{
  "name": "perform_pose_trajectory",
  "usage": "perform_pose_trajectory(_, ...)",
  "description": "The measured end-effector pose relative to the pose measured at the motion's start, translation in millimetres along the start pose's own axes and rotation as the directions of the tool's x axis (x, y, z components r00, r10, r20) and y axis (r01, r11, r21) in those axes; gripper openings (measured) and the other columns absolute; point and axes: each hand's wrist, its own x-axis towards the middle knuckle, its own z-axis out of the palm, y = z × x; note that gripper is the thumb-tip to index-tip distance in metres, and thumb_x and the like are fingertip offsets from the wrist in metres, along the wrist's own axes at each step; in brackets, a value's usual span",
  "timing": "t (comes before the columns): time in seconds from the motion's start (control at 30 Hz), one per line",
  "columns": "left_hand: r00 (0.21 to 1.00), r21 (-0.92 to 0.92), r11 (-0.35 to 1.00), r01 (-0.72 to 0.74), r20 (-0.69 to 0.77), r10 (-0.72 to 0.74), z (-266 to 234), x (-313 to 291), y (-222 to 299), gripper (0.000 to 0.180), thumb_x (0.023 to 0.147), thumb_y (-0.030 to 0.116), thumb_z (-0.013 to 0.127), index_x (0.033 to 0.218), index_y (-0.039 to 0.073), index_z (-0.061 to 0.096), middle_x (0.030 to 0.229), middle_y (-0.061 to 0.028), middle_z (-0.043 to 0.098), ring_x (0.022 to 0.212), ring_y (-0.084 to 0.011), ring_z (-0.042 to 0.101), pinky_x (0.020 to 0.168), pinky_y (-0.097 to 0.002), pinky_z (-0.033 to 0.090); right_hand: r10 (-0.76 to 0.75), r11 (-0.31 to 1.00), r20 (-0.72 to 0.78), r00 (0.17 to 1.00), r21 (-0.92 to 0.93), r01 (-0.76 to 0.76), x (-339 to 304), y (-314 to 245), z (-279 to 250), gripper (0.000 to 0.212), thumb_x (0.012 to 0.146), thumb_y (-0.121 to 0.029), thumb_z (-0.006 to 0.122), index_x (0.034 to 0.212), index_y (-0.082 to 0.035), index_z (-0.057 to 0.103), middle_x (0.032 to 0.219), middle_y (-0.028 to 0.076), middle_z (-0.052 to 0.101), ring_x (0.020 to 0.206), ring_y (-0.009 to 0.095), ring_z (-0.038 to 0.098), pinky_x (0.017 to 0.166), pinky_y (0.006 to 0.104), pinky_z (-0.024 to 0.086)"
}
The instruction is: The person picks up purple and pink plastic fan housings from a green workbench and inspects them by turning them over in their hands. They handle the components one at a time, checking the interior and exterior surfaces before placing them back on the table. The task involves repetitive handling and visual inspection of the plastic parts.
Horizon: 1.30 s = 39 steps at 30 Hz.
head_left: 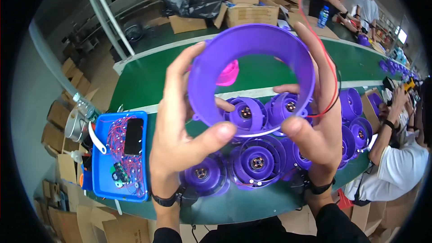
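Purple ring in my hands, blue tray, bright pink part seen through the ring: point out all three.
Purple ring [252, 40]: head view, inner wall at the top of the band.
Blue tray [103, 169]: head view, left side of its inside bottom.
Bright pink part [229, 74]: head view, middle of its visible side.

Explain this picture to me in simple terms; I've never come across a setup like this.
There's no machine here, just a person's bare hands. A wide-angle camera on that person's head looks down, so straight edges appear bent. The left hand and right hand hold up a purple ring between them. Below, on a dark green bench, sit several purple housings with round centres. At left, a blue tray contains tangled wires and a dark phone-like slab.
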Motion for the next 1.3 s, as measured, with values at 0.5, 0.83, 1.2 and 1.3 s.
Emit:
perform_pose_trajectory(0.5, 0.935, -0.178, 0.961, 0.211, -0.249, -0.252, -6, -13, -18, 0.07, 0.094, 0.051, 0.049, 0.135, -0.006, 0.045, 0.101, -0.0193, 0.065, 0.073, -0.0158, 0.06, 0.058, -0.0217, 0.046, -0.385, 0.92, 0.062, 0.921, 0.106, 0.377, 3, 14, -9, 0.093, 0.074, -0.028, 0.08, 0.147, 0.002, 0.031, 0.128, 0.027, 0.054, 0.11, 0.04, 0.062, 0.092, 0.0418, 0.051)
perform_pose_trajectory(0.83, 0.965, 0.433, 0.877, -0.207, -0.057, 0.255, -30, -3, -10, 0.099, 0.075, 0.052, 0.08, 0.143, -0.008, 0.041, 0.122, -0.017, 0.059, 0.114, -0.0239, 0.057, 0.098, -0.0359, 0.045, -0.025, 0.992, 0.101, 0.995, 0.123, 0.013, -5, 9, -9, 0.081, 0.094, -0.049, 0.06, 0.146, 0.005, 0.03, 0.136, 0.034, 0.047, 0.123, 0.046, 0.052, 0.102, 0.0457, 0.044)
perform_pose_trajectory(1.2, 0.838, 0.494, 0.707, -0.506, 0.089, 0.538, -5, -8, -9, 0.076, 0.071, 0.007, 0.078, 0.14, -0.002, 0.045, 0.131, -0.02, 0.052, 0.117, -0.0261, 0.058, 0.078, -0.0285, 0.056, 0.074, 0.942, 0.028, 0.997, 0.326, -0.079, 2, 1, -8, 0.096, 0.076, -0.045, 0.078, 0.145, 0.002, 0.031, 0.127, 0.018, 0.053, 0.117, 0.025, 0.056, 0.1, 0.0365, 0.043)
perform_pose_trajectory(1.3, 0.914, 0.372, 0.873, -0.314, -0.131, 0.384, 11, -6, -4, 0.072, 0.074, 0.005, 0.073, 0.14, -0.001, 0.046, 0.133, -0.0175, 0.052, 0.12, -0.0242, 0.056, 0.084, -0.0284, 0.054, 0.13, 0.939, -0.077, 0.988, 0.33, -0.098, 2, -6, 1, 0.106, 0.07, -0.053, 0.08, 0.145, 0.001, 0.029, 0.133, 0.019, 0.05, 0.12, 0.026, 0.054, 0.102, 0.0373, 0.043)
